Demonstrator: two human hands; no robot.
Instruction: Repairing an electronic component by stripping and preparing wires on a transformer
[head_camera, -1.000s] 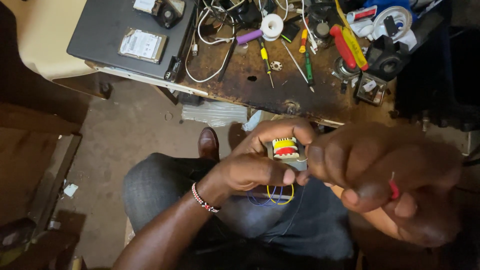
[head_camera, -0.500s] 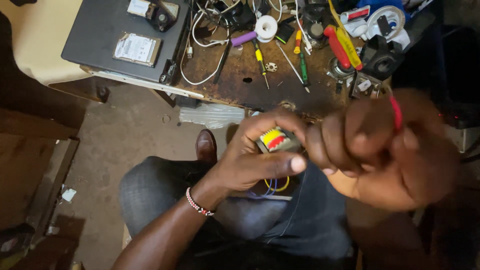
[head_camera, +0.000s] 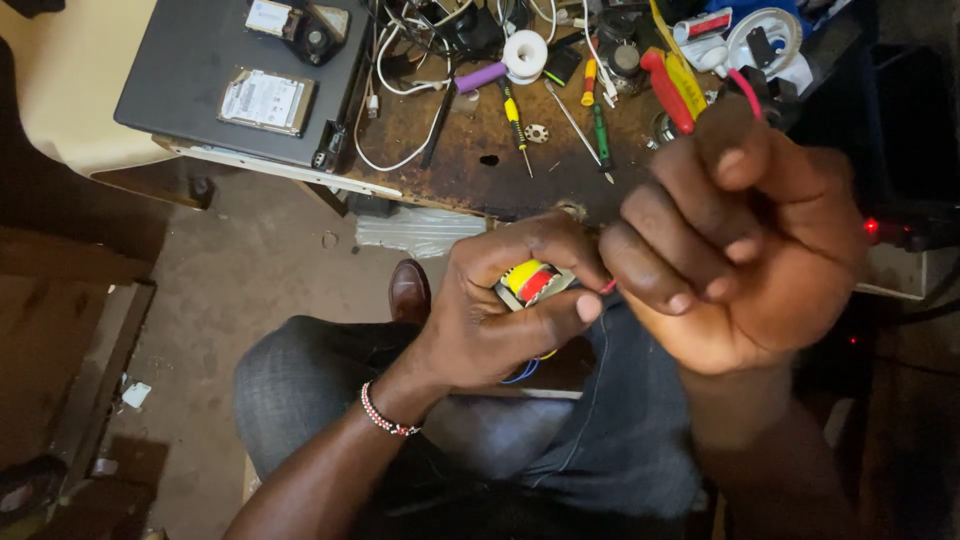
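A single head-worn camera looks steeply down, close on both hands. The workbench (head_camera: 480, 170) edge fills the top.

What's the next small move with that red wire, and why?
Probably keep drawing the red wire taut, away from the small transformer. The right hand is fisted around it, raised; the left hand pinches the transformer over the lap.
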